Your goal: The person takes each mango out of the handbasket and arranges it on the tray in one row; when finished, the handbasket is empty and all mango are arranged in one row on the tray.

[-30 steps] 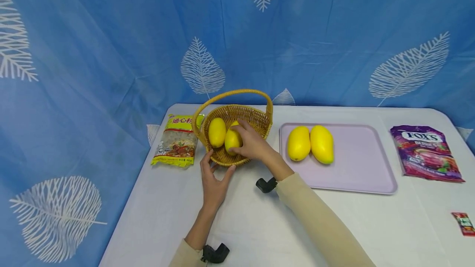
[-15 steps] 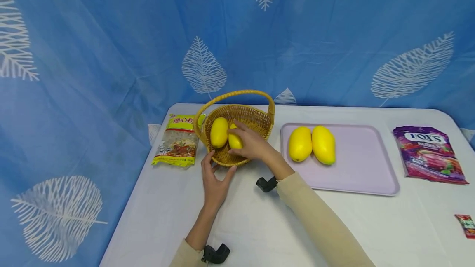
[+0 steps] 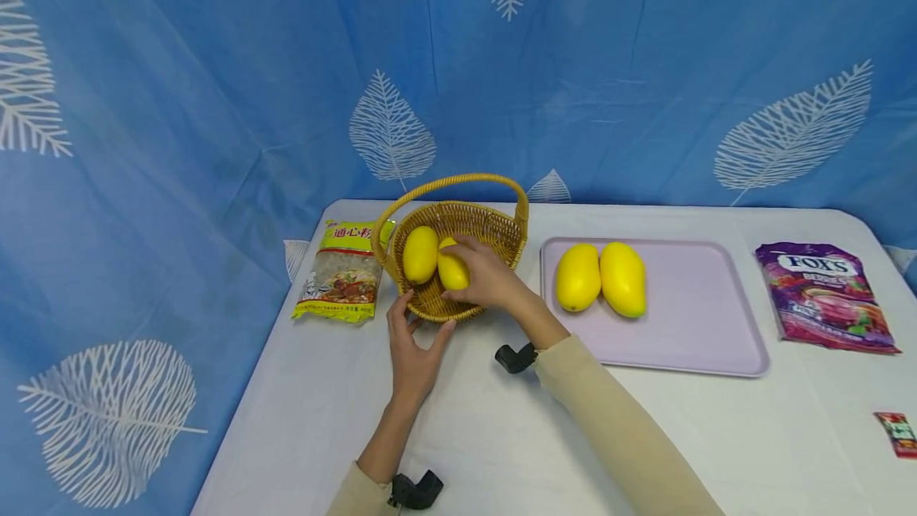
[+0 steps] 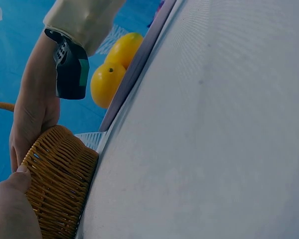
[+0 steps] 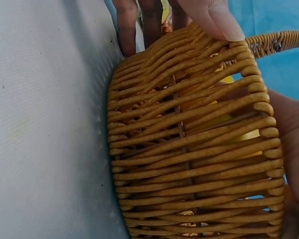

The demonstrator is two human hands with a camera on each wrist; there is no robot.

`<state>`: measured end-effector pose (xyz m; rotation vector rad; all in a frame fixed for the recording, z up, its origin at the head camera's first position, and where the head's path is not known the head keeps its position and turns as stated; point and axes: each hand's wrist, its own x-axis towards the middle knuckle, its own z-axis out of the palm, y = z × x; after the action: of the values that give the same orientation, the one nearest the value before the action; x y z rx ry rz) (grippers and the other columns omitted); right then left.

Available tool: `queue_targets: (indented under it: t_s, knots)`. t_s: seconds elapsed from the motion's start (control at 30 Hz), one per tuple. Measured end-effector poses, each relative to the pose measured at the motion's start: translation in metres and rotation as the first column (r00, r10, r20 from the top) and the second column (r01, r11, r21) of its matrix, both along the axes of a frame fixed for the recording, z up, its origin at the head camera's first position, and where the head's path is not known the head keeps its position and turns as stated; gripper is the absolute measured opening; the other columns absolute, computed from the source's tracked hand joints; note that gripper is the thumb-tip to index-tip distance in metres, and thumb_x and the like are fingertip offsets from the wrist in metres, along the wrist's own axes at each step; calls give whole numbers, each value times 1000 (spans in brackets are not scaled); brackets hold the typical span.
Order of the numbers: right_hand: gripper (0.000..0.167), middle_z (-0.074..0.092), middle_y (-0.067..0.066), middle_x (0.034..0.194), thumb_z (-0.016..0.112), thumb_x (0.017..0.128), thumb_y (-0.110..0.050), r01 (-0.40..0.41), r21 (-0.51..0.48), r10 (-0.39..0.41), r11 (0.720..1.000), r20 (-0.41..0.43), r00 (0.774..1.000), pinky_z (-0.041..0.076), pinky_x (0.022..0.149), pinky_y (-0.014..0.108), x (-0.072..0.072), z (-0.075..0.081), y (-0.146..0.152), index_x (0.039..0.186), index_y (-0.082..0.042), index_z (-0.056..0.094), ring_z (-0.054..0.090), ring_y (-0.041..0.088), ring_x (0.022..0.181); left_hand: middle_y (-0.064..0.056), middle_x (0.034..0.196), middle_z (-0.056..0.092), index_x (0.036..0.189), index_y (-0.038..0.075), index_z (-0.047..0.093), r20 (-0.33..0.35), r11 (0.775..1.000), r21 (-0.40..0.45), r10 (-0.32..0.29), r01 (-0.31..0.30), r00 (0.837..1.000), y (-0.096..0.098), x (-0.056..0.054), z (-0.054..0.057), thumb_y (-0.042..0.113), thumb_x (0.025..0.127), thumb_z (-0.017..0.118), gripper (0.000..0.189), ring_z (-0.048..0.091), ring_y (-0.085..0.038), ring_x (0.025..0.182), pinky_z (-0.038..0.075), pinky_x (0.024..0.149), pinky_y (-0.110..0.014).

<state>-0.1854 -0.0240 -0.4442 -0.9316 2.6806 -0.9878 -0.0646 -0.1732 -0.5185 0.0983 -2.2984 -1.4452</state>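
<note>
Inside the wicker basket [image 3: 501, 223], my right hand [image 3: 490, 273] holds a yellow mango [image 3: 453, 271] between thumb and fingers, covering part of it. A second mango [image 3: 420, 256] lies to its left in the basket. My left hand [image 3: 415, 358] holds the basket's near left side. Its thumb [image 5: 222, 22] rests on the rim, and several fingers [image 5: 127, 25] reach along the outside near the table. In the left wrist view, the basket's woven wall [image 4: 60, 181] stands beside that thumb.
Two mangoes [image 3: 622, 279] lie side by side on a lilac tray [image 3: 695, 309] right of the basket. A yellow food packet [image 3: 342, 271] is at the left. A purple candy bag [image 3: 824, 297] and small red packet [image 3: 897, 434] are at the far right.
The mango in my right hand has shifted slightly within the basket, its outline partly covered by the fingers. My left hand keeps its place at the basket.
</note>
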Motion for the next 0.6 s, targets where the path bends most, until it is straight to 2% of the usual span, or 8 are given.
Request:
queue_targets:
  t_s: [0.27, 0.43, 0.6]
  knots:
    - [68, 36, 13, 155, 82, 78, -36, -7, -35, 6, 999, -26, 1000, 41, 107, 56, 2, -2, 3, 138, -17, 56, 39, 39, 138, -10, 148, 35, 147, 6, 32, -3, 1000, 5, -3, 3, 1000, 1, 0, 1, 29, 86, 77, 79, 40, -26, 135, 49, 99, -49]
    - [67, 37, 13, 155, 82, 78, -34, -28, -96, 22, 995, -61, 998, 42, 108, 54, 4, -4, 6, 137, -16, 56, 39, 37, 138, -8, 148, 34, 148, 7, 31, 13, 1000, 14, -2, 2, 1000, 1, 1, 0, 30, 86, 77, 80, 40, -27, 135, 48, 100, -49]
    - [66, 38, 12, 155, 83, 77, -33, -43, -156, 27, 987, -101, 994, 41, 108, 54, 10, 1, 11, 136, -16, 57, 38, 36, 139, -7, 148, 34, 148, 9, 31, 17, 1000, 26, -2, 1, 1000, 0, 1, 1, 30, 87, 76, 79, 40, -26, 135, 48, 101, -49]
